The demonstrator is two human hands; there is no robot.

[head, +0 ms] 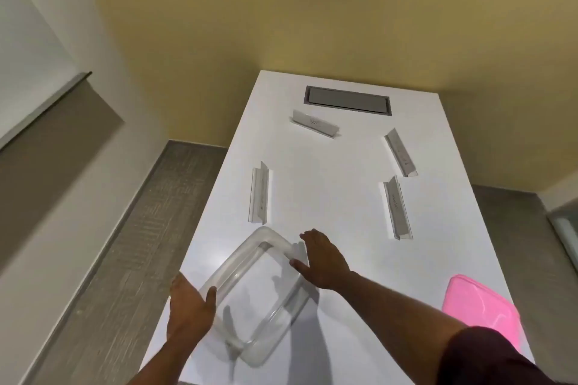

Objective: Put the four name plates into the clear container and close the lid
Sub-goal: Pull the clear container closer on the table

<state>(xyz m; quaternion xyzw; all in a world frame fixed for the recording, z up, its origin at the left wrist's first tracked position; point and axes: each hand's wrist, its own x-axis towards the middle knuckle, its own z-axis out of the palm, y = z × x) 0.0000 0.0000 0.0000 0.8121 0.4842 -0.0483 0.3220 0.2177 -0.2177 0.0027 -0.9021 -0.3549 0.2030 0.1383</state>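
Observation:
The clear container [240,262] stands uncovered and empty on the near left of the white table [322,197]. My left hand [187,306] grips its near left wall, thumb over the rim. My right hand [322,259] rests flat against its far right corner, fingers spread. Several clear name plates lie apart on the table: one [259,194] left of centre, one [314,123] at the back, one [400,151] at the far right, one [396,208] right of centre. The pink lid [481,306] lies at the near right edge.
A grey cable hatch [347,100] is set into the table's far end. The yellow wall stands just behind the table. Grey floor runs down both sides, with a white wall on the left.

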